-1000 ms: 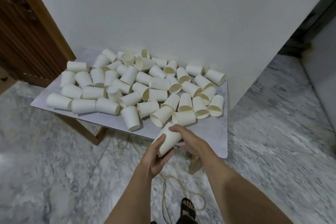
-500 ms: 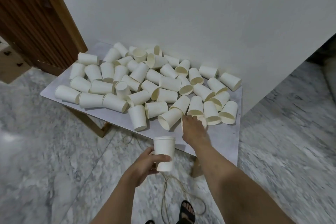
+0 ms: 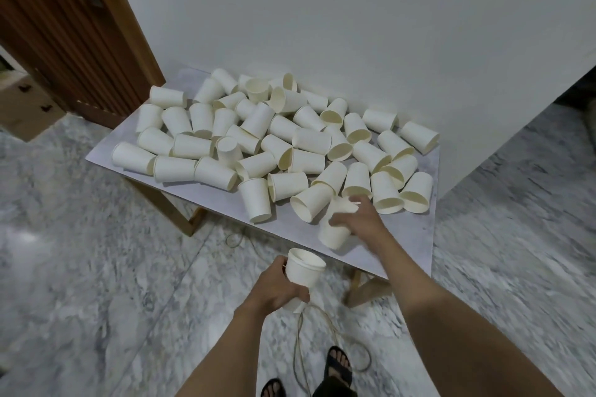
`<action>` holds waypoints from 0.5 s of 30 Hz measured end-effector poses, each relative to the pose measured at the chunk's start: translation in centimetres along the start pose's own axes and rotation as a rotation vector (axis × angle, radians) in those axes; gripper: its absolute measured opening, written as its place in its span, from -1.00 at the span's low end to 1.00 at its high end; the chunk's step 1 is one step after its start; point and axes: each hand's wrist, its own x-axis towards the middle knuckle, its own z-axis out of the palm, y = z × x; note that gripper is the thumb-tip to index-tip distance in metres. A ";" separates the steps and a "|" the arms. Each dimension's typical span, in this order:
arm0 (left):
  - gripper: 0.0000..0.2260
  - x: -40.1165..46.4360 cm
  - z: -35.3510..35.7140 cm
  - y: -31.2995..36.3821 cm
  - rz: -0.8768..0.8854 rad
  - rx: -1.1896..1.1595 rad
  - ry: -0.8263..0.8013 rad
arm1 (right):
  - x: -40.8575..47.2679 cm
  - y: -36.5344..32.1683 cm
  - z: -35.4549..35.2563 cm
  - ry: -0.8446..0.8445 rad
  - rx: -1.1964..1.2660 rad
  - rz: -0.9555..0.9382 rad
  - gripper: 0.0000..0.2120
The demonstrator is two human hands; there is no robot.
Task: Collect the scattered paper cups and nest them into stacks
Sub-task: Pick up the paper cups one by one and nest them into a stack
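Several white paper cups (image 3: 283, 145) lie scattered on a low marble-topped table (image 3: 409, 235), most on their sides. My left hand (image 3: 277, 288) grips a short nested stack of cups (image 3: 303, 271), mouth up, just in front of the table's near edge. Over the near right part of the table, my right hand (image 3: 361, 219) is closed around a single cup (image 3: 333, 232) that points bottom-down toward me. One cup (image 3: 256, 200) stands upside down near the front of the pile.
A white wall rises behind the table. A brown wooden door (image 3: 64, 26) stands at the left. The floor is grey marble (image 3: 96, 267). A loose cord (image 3: 303, 348) lies on the floor by my sandalled feet (image 3: 338, 364). Wooden table legs (image 3: 180, 216) show below the top.
My right hand reached into the pile and picked up a cup, lifting it toward me. My left hand turned its stack upright and keeps it below the table edge.
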 end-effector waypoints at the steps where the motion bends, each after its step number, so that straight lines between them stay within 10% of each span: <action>1: -0.44 0.1 0.0 0.1 0.022 0.033 0.020 | -0.3 -0.8 -0.2 -0.079 0.102 0.034 -0.34; 11: -0.43 0.1 -1.3 1.3 0.118 0.001 0.179 | -2.9 -2.4 5.5 -0.683 -0.281 0.063 -0.30; 15: -0.45 0.1 -2.2 -0.1 0.074 -0.063 0.221 | -0.9 -4.0 6.0 -0.195 -0.567 -0.397 -0.64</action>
